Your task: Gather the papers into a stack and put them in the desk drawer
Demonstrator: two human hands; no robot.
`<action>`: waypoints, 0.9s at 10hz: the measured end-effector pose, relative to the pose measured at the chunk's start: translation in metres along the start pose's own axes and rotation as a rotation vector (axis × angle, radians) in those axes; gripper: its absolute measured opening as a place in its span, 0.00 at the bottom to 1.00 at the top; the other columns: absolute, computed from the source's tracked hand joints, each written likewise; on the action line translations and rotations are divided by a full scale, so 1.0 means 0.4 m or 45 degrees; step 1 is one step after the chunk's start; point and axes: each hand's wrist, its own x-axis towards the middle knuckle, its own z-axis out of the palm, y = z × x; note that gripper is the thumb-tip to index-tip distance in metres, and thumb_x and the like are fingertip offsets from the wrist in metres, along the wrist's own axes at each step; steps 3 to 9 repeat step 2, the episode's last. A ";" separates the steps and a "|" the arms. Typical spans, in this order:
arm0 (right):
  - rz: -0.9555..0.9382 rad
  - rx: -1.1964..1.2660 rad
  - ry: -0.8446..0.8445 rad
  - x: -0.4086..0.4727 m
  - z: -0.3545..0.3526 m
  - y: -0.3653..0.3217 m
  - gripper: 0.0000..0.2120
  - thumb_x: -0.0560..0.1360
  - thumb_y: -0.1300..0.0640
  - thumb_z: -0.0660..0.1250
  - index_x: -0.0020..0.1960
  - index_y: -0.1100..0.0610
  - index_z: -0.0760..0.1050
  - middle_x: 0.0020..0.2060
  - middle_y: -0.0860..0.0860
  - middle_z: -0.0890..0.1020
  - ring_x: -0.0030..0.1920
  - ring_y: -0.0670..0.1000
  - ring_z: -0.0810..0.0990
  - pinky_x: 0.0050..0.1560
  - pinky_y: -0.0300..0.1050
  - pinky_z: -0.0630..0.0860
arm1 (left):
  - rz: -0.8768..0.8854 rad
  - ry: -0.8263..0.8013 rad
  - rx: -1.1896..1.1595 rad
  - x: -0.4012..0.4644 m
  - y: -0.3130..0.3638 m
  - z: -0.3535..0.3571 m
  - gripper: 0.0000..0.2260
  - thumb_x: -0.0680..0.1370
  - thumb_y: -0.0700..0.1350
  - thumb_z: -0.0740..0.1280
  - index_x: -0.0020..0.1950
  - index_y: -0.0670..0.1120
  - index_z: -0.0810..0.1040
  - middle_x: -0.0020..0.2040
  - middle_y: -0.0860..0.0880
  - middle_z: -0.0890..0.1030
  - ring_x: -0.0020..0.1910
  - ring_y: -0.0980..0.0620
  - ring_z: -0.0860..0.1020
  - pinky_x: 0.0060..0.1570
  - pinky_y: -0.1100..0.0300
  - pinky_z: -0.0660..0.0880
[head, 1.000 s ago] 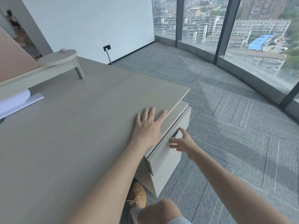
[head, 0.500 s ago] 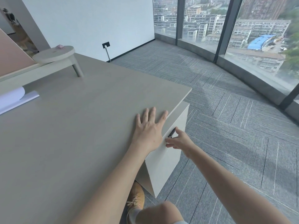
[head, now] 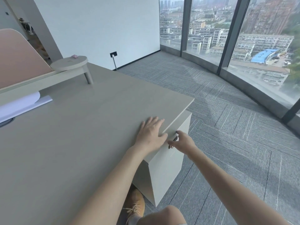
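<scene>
The desk drawer (head: 168, 161) sits flush in the pedestal under the desk's right corner, its front shut. My right hand (head: 184, 142) is at the drawer's dark handle (head: 175, 139), thumb above it and fingers below. My left hand (head: 151, 133) lies flat on the desk top (head: 81, 143) at the edge just above the drawer, fingers spread, holding nothing. White paper (head: 19, 104), partly curled, lies at the far left under a raised shelf. The inside of the drawer is hidden.
A raised shelf with a round end (head: 69, 63) stands on the desk's back left, a small pink object (head: 75, 56) on it, and a pink partition (head: 19, 59) behind. My tan shoe (head: 134, 207) and knee (head: 167, 215) are beside the pedestal. Grey carpet and curved windows lie right.
The drawer stood partly out a second ago; my right hand has pushed it in by the handle until flush. My left hand has stayed flat on the desk.
</scene>
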 end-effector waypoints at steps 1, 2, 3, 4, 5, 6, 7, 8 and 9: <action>-0.091 0.016 0.027 -0.034 -0.052 -0.036 0.30 0.75 0.51 0.72 0.75 0.57 0.69 0.69 0.57 0.76 0.70 0.56 0.74 0.66 0.46 0.69 | -0.071 0.114 -0.353 -0.037 0.000 -0.068 0.20 0.79 0.46 0.64 0.71 0.48 0.72 0.71 0.49 0.75 0.73 0.50 0.69 0.70 0.60 0.63; -0.253 0.280 0.057 -0.087 -0.109 -0.060 0.19 0.75 0.52 0.72 0.65 0.52 0.79 0.63 0.54 0.81 0.57 0.53 0.83 0.64 0.53 0.76 | -0.062 0.418 -0.777 -0.101 -0.002 -0.171 0.12 0.79 0.41 0.66 0.61 0.47 0.80 0.59 0.51 0.83 0.61 0.57 0.80 0.67 0.57 0.72; -0.253 0.280 0.057 -0.087 -0.109 -0.060 0.19 0.75 0.52 0.72 0.65 0.52 0.79 0.63 0.54 0.81 0.57 0.53 0.83 0.64 0.53 0.76 | -0.062 0.418 -0.777 -0.101 -0.002 -0.171 0.12 0.79 0.41 0.66 0.61 0.47 0.80 0.59 0.51 0.83 0.61 0.57 0.80 0.67 0.57 0.72; -0.253 0.280 0.057 -0.087 -0.109 -0.060 0.19 0.75 0.52 0.72 0.65 0.52 0.79 0.63 0.54 0.81 0.57 0.53 0.83 0.64 0.53 0.76 | -0.062 0.418 -0.777 -0.101 -0.002 -0.171 0.12 0.79 0.41 0.66 0.61 0.47 0.80 0.59 0.51 0.83 0.61 0.57 0.80 0.67 0.57 0.72; -0.253 0.280 0.057 -0.087 -0.109 -0.060 0.19 0.75 0.52 0.72 0.65 0.52 0.79 0.63 0.54 0.81 0.57 0.53 0.83 0.64 0.53 0.76 | -0.062 0.418 -0.777 -0.101 -0.002 -0.171 0.12 0.79 0.41 0.66 0.61 0.47 0.80 0.59 0.51 0.83 0.61 0.57 0.80 0.67 0.57 0.72; -0.253 0.280 0.057 -0.087 -0.109 -0.060 0.19 0.75 0.52 0.72 0.65 0.52 0.79 0.63 0.54 0.81 0.57 0.53 0.83 0.64 0.53 0.76 | -0.062 0.418 -0.777 -0.101 -0.002 -0.171 0.12 0.79 0.41 0.66 0.61 0.47 0.80 0.59 0.51 0.83 0.61 0.57 0.80 0.67 0.57 0.72; -0.253 0.280 0.057 -0.087 -0.109 -0.060 0.19 0.75 0.52 0.72 0.65 0.52 0.79 0.63 0.54 0.81 0.57 0.53 0.83 0.64 0.53 0.76 | -0.062 0.418 -0.777 -0.101 -0.002 -0.171 0.12 0.79 0.41 0.66 0.61 0.47 0.80 0.59 0.51 0.83 0.61 0.57 0.80 0.67 0.57 0.72; -0.253 0.280 0.057 -0.087 -0.109 -0.060 0.19 0.75 0.52 0.72 0.65 0.52 0.79 0.63 0.54 0.81 0.57 0.53 0.83 0.64 0.53 0.76 | -0.062 0.418 -0.777 -0.101 -0.002 -0.171 0.12 0.79 0.41 0.66 0.61 0.47 0.80 0.59 0.51 0.83 0.61 0.57 0.80 0.67 0.57 0.72; -0.253 0.280 0.057 -0.087 -0.109 -0.060 0.19 0.75 0.52 0.72 0.65 0.52 0.79 0.63 0.54 0.81 0.57 0.53 0.83 0.64 0.53 0.76 | -0.062 0.418 -0.777 -0.101 -0.002 -0.171 0.12 0.79 0.41 0.66 0.61 0.47 0.80 0.59 0.51 0.83 0.61 0.57 0.80 0.67 0.57 0.72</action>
